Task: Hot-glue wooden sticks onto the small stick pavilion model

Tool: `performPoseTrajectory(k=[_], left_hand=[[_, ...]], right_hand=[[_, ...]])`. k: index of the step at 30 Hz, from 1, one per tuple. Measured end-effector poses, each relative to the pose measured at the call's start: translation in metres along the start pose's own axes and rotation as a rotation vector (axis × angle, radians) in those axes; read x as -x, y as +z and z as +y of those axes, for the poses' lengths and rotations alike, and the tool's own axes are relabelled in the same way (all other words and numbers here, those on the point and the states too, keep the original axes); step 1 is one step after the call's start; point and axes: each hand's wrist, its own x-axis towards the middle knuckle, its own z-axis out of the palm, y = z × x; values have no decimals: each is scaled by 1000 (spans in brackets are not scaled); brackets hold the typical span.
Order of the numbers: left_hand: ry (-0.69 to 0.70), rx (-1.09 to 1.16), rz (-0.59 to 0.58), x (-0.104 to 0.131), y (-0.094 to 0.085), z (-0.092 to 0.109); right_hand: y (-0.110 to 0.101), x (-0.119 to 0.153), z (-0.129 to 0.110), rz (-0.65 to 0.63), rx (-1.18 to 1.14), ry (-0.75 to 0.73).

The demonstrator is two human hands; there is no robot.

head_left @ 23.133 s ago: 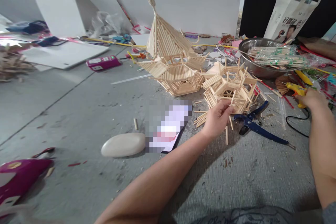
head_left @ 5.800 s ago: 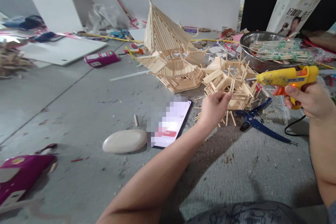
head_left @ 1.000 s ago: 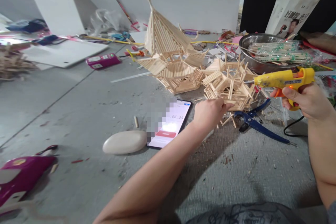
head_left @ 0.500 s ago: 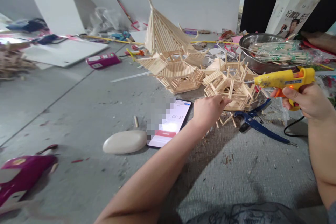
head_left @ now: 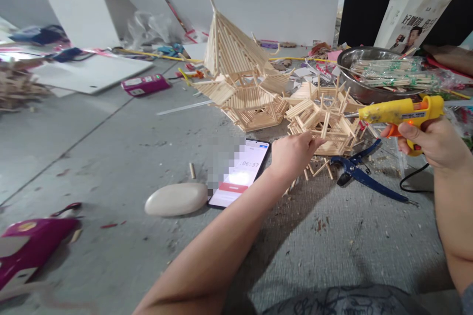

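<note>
Grey floor (head_left: 118,167), strewn with scraps, bore a small stick structure (head_left: 325,123) right of centre. The left hand (head_left: 293,155) reached its near side with fingers curled in; whether they pinched a stick could not be told. The right hand (head_left: 430,138) gripped a yellow glue gun (head_left: 391,110), its orange light lit, its label too small to read, its nozzle towards the structure. Blue-handled cutters (head_left: 364,173) lay just in front. Left of these, a partly pixelated phone (head_left: 246,177) displayed "06:37" above a red button, beside a white oval object (head_left: 175,199). Behind stood a taller, spired stick model (head_left: 236,54). A metal bowl (head_left: 356,83) held green-printed packets of sticks (head_left: 388,71); a white bag (head_left: 410,10) carried dark characters, not surely legible, and a printed figure.
</note>
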Motion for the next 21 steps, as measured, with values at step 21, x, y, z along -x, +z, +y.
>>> performPoseTrajectory(k=[21], left_hand=[[-16,105,47,3,0,2]], right_hand=[[2,0,-1,4,-4,6]])
